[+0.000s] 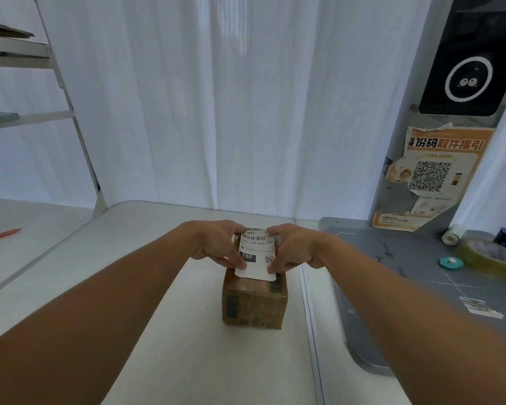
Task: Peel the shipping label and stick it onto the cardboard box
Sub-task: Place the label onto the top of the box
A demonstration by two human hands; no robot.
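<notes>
A small brown cardboard box (254, 302), wrapped in clear tape, stands on the white table (146, 258) in the middle of the view. A white shipping label (256, 254) with barcode, "150" and a QR code lies over the box's top, its near edge overhanging the front. My left hand (216, 244) holds the label's left edge, thumb at the near left corner. My right hand (295, 248) holds the right edge, thumb at the near right corner. The box's top is mostly hidden by the label and my hands.
A grey scanning stand base (392, 287) lies to the right, with a yellow tape roll (487, 255), a small white roll (452, 235) and a teal round item (451, 262) on it. An orange pen (2, 235) lies far left. A metal shelf (27, 57) stands at upper left.
</notes>
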